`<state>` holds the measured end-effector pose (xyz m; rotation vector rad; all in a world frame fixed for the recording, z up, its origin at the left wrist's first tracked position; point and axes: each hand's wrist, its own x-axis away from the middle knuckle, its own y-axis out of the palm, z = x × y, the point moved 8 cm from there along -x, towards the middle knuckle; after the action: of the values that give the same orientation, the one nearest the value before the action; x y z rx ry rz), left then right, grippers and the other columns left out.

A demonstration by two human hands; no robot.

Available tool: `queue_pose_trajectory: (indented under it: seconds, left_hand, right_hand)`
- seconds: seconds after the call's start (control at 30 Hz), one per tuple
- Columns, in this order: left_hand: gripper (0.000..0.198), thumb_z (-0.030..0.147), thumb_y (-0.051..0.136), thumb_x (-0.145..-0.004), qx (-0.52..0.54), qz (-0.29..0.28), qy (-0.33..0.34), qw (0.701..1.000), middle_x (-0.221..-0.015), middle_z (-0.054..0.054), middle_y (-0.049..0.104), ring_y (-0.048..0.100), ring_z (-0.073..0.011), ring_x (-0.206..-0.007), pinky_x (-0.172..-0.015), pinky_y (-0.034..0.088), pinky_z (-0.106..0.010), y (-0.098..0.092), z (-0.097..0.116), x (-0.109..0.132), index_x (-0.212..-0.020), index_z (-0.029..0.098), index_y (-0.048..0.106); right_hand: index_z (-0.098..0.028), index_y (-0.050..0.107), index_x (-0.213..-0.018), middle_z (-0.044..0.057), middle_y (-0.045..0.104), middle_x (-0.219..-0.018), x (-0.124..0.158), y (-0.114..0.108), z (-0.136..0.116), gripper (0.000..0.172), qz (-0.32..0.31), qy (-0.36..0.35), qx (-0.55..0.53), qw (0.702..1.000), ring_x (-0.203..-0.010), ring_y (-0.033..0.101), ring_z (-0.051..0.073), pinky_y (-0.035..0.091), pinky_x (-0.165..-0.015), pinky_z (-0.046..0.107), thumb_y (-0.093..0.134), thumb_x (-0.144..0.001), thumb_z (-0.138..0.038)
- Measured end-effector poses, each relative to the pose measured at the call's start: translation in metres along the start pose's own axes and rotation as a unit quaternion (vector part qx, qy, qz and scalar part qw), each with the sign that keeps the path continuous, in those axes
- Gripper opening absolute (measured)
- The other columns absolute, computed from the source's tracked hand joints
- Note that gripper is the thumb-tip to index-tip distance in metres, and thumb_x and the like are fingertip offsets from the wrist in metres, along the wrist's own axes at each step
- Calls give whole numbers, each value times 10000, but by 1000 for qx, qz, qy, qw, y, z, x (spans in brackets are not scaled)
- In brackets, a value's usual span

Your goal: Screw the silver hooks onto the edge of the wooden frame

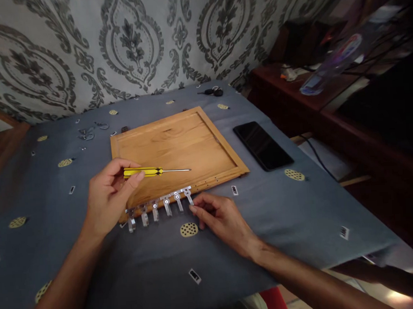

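A screwdriver with a yellow handle (pixel 151 171) is gripped between the thumb and fingers of my left hand (pixel 107 193). Its thin metal shaft points right, over the wooden framed board (pixel 164 147). Along the board's near edge runs a row of several silver metal hooks (pixel 166 206). My right hand (pixel 220 219) pinches the lower end of the rightmost metal hook (pixel 188 194), whose top rests on the board's edge. Small dark holes show in that edge to the right of this hook.
A black phone (pixel 263 145) lies right of the board on the blue patterned tablecloth (pixel 301 223). Keys (pixel 215 91) lie at the back, and loose small metal pieces (pixel 88 133) at the back left. A plastic bottle (pixel 340 60) stands on the dark furniture at right.
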<state>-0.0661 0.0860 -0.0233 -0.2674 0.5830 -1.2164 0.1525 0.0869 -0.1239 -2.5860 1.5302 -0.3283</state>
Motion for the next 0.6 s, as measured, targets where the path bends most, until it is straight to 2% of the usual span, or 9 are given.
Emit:
queue_pose_trajectory:
  seconds: [0.3, 0.47, 0.6]
  left_hand:
    - [123, 285, 726, -779, 9, -2, 20, 1000, -753, 15, 681, 602, -108, -670, -591, 460, -201, 1, 6, 1, -863, 202, 691]
    - [125, 333, 640, -871, -22, -1, 28, 999, -743, 29, 647, 596, -105, -644, -566, 457, -208, 0, 7, 7, -911, 215, 650]
    - [142, 359, 578, -937, -38, -7, 37, 999, -788, 23, 679, 655, -126, -671, -603, 511, -241, 3, 8, 12, -989, 228, 597]
  right_hand:
    - [-212, 589, -758, -29, 563, -575, 0, -1, -1, 199, 0, 3, 9, 1000, -531, 568, 127, 441, -563, 290, 544, -878, -365]
    - [-211, 593, -761, -29, 553, -583, 0, 0, -3, 200, -2, 4, 3, 1000, -537, 559, 124, 435, -558, 286, 536, -884, -358]
    - [-213, 590, -753, -30, 549, -582, 0, 0, -4, 186, -4, 13, 1, 1000, -544, 553, 124, 430, -565, 288, 551, -879, -343]
